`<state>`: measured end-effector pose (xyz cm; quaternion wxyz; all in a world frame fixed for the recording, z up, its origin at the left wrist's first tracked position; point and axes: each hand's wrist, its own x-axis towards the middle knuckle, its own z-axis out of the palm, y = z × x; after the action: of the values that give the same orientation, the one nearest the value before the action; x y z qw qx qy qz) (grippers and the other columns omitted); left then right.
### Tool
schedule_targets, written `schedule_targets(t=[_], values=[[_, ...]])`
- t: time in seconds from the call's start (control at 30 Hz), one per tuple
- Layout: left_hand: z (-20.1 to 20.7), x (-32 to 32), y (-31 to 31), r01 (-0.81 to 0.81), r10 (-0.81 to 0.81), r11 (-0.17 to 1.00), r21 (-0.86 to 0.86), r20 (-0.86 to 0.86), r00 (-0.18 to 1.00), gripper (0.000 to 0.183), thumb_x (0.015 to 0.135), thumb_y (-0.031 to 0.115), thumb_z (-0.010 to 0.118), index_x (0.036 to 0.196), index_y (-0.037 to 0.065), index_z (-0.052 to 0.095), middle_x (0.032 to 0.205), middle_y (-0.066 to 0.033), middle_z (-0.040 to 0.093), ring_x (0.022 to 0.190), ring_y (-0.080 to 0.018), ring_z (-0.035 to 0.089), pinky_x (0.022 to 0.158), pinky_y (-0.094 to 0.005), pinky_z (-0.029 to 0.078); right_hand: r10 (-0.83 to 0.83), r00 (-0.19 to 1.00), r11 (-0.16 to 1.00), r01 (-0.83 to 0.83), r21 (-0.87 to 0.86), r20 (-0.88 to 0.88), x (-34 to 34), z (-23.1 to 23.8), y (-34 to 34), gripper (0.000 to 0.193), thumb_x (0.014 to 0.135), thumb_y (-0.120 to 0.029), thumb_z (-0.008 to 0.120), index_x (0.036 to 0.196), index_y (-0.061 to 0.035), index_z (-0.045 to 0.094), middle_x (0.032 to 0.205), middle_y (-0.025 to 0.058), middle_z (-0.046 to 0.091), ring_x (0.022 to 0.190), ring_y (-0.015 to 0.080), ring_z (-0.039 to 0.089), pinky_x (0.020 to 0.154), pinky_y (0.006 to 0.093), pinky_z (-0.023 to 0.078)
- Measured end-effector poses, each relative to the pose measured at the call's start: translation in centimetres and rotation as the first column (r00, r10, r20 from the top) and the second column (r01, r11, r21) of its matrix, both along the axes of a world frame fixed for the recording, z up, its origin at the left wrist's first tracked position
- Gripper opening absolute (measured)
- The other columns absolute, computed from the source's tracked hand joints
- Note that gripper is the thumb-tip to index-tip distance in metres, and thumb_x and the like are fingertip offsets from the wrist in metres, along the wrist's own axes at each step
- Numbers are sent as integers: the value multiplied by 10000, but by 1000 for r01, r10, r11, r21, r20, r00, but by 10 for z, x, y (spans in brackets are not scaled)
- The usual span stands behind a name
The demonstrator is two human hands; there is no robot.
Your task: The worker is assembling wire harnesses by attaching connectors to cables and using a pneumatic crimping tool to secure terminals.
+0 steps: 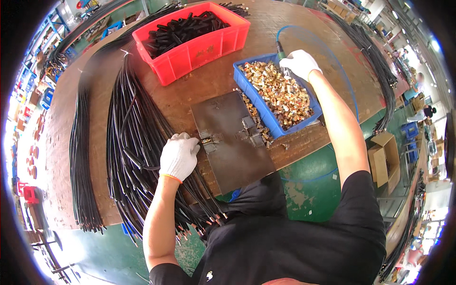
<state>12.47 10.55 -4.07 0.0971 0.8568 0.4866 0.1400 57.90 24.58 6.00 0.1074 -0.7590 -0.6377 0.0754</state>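
My left hand (179, 156), in a white knit glove, is closed at the left edge of a dark metal plate (223, 118), over the black cables. What its fingers hold, if anything, is hidden. Small metal blocks (250, 127) sit on the plate. My right hand (301, 65), also gloved, is closed around a green and black hand tool (280, 51) at the far end of a blue bin (260, 105). A thin blue hose (327, 45) runs from the tool. Small brass-coloured and silvery metal terminals (280, 92) fill the bin, and some lie along its left side.
A red bin (190, 59) of short black sleeves stands at the back. Bundles of black cables with bare copper ends (85, 156) lie to the left, and another bundle (375, 66) lies far right. Beside the table, an open cardboard box (384, 159) stands to the right.
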Motion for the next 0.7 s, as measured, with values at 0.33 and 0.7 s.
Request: schedule_targets(t=[0.33,0.7], values=[[3,0,-5,-21,22,997,-70,12,1000,166,923,189,645,982,75,750,981,-175,675,1032,-401,646,905,-511,517,-42,882,963,160,215,-470,12,-18,13,359,914,-368,703,1026,-27,725,858,85,692,756,173,627,741,354,509],[3,0,1,-2,3,1000,-20,45,999,176,942,199,613,911,68,726,952,-176,678,1011,-397,650,902,-510,521,57,555,993,57,106,-830,2,-39,-20,218,951,-191,785,1112,-78,691,788,-15,643,626,88,577,566,267,484]])
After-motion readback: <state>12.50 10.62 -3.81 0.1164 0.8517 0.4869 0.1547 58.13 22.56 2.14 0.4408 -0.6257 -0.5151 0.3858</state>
